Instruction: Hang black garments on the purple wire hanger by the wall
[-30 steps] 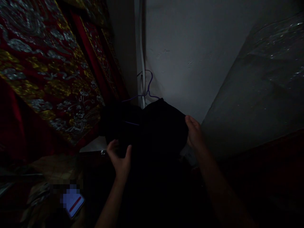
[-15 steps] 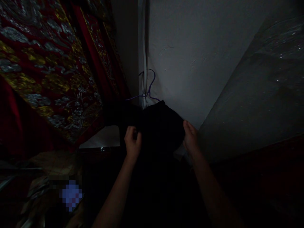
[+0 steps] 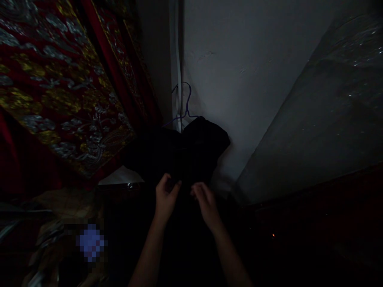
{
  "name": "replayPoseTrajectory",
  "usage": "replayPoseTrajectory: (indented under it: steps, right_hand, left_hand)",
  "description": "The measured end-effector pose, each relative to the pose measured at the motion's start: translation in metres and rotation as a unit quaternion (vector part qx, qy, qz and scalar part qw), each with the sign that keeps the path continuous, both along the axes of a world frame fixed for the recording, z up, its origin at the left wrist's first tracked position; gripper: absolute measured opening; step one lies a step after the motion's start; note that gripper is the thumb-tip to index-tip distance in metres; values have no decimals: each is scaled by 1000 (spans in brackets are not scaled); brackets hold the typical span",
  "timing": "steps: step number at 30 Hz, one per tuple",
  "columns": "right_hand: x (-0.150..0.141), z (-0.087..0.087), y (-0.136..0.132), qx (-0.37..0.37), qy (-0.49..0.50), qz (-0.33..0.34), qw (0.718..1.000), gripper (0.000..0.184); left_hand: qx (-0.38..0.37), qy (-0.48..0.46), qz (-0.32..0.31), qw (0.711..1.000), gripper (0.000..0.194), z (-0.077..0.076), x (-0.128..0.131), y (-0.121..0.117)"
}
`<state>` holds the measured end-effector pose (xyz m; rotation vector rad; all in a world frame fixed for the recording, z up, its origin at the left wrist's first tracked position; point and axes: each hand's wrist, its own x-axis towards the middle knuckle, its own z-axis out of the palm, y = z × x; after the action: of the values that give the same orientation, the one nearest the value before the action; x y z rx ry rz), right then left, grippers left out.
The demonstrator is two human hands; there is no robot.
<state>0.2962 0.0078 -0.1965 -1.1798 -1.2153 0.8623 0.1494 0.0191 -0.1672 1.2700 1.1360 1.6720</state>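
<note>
A black short-sleeved garment (image 3: 194, 149) hangs on a thin purple hanger (image 3: 187, 104). Both of my hands are at the front of it, below the neckline, a short gap between them. My left hand (image 3: 166, 195) is curled, its thumb and fingers closed on the dark cloth. To its right, my right hand (image 3: 205, 199) has bent fingers that pinch the cloth as well. The deep shadow hides the garment's folds, its lower part and whatever lies between my fingertips.
Red cloth with gold and silver embroidery (image 3: 68, 95) hangs at the left. Behind the hanger are a pale wall (image 3: 233, 71) and a white cable (image 3: 178, 59). Clear plastic sheeting (image 3: 323, 119) covers the wall at right. A blurred-out bluish patch (image 3: 91, 242) shows at lower left among cluttered items.
My right hand has let go of the garment's right sleeve edge and moved left and down to its front. My left hand has dropped slightly. The sleeve now hangs loose.
</note>
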Motion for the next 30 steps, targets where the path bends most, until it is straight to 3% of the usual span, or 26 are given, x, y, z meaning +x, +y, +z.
replayPoseTrajectory:
  steps: [2, 4, 10, 23, 27, 30]
  right_hand:
    - [-22, -5, -3, -42, -12, 114, 993, 38]
    - [-32, -5, 1, -35, -14, 142, 989, 37]
    - [-24, -1, 10, -46, -29, 145, 988, 33]
    - [-23, 9, -8, -84, 32, 191, 977, 39]
    - [-23, 11, -10, -92, 46, 201, 974, 30]
    - [-22, 13, -10, -90, 46, 197, 975, 20]
  left_hand:
    - [5, 4, -15, 1000, 20, 9, 0, -6]
    - [5, 3, -26, 1000, 17, 14, -2, -10]
    - [-1, -8, -14, 1000, 16, 20, -7, -14]
    - [-24, -78, -17, 997, 18, 24, 1, -26]
    - [-25, -60, -15, 998, 20, 29, 4, -28]
    - [-4, -33, 34, 999, 15, 23, 4, -32]
